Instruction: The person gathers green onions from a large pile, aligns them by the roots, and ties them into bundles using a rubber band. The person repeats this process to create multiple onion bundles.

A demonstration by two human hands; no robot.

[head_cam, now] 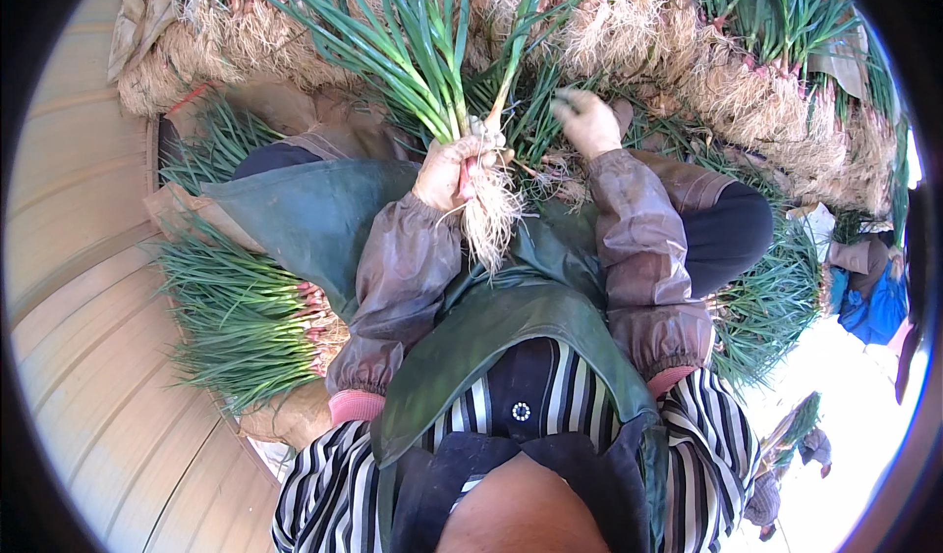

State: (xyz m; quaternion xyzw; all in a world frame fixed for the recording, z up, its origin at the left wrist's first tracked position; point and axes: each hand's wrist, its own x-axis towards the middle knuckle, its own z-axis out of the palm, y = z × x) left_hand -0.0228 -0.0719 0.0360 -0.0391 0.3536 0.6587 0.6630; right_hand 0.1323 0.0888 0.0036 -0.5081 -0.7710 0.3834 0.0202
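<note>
My left hand [451, 172] grips a small bunch of young garlic plants [444, 103] upright above my lap. Their green leaves fan out above the fist, and the pale roots [492, 218] hang below it past a pinkish bulb. One stalk [508, 85] leans to the right of the others at the top of the grip. My right hand [591, 124] is to the right, apart from the bunch and over loose green leaves. Its fingers are blurred and partly curled, and I cannot see whether anything is between them. Some loose rooted plants [556, 177] lie between my hands.
Stacked garlic plants with matted roots [626, 30] form a bank in front. More bundles lie at my left [250, 310] and right [766, 324]. A ridged metal wall [96, 273] curves along the left. A green apron [317, 207] covers my lap. Other people [766, 498] appear at right.
</note>
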